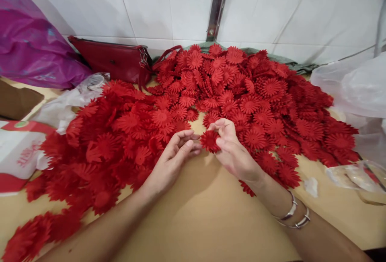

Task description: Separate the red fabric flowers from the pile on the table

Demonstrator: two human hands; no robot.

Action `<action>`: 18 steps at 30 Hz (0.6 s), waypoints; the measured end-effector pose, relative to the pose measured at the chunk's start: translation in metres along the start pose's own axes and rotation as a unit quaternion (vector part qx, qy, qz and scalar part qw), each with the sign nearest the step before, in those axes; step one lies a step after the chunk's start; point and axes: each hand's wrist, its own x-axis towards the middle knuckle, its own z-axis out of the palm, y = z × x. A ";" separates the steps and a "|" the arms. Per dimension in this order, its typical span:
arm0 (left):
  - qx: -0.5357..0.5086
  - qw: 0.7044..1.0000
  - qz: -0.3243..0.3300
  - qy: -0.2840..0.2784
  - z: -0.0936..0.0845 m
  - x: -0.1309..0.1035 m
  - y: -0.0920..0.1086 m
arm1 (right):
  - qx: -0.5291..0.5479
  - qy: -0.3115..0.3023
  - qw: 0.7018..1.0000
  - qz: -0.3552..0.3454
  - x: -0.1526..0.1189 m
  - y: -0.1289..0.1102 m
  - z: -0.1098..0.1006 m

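My right hand (232, 149) pinches a small red fabric flower (210, 140) between thumb and fingers, just above the tan table (205, 213). My left hand (176, 155) sits beside it with fingers apart, its fingertips touching the flower's left edge. A large heap of red fabric flowers (256, 93) spreads behind and to the right of my hands. A second, flatter pile of red flowers (105, 145) lies to the left. Two silver bangles (294, 213) ring my right wrist.
A dark red handbag (117, 60) lies against the white tiled wall. A purple plastic bag (30, 44) is at the far left, a red and white box (18, 153) below it. Clear plastic bags (358, 89) lie at the right edge.
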 end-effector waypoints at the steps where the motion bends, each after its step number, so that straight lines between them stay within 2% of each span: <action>1: 0.013 1.000 0.005 0.003 0.000 0.000 0.000 | -0.026 -0.010 1.000 -0.013 -0.001 0.000 0.001; 4: 0.054 0.998 0.004 -0.010 0.002 0.000 0.003 | -0.102 -0.022 0.993 -0.050 -0.003 0.000 0.003; 7: 0.063 0.998 0.007 -0.030 0.003 0.001 0.005 | -0.137 -0.018 0.989 -0.050 -0.003 0.004 0.002; 9: 0.061 0.998 0.015 -0.017 0.003 0.002 0.005 | -0.163 -0.032 0.985 -0.052 -0.002 0.006 -0.001; 14: 0.066 0.996 0.016 0.051 0.000 0.003 0.002 | -0.186 -0.117 0.972 -0.078 0.003 0.005 -0.011; 18: 0.080 0.996 0.027 0.023 0.001 0.002 0.003 | -0.215 -0.131 0.964 -0.083 0.004 0.002 -0.016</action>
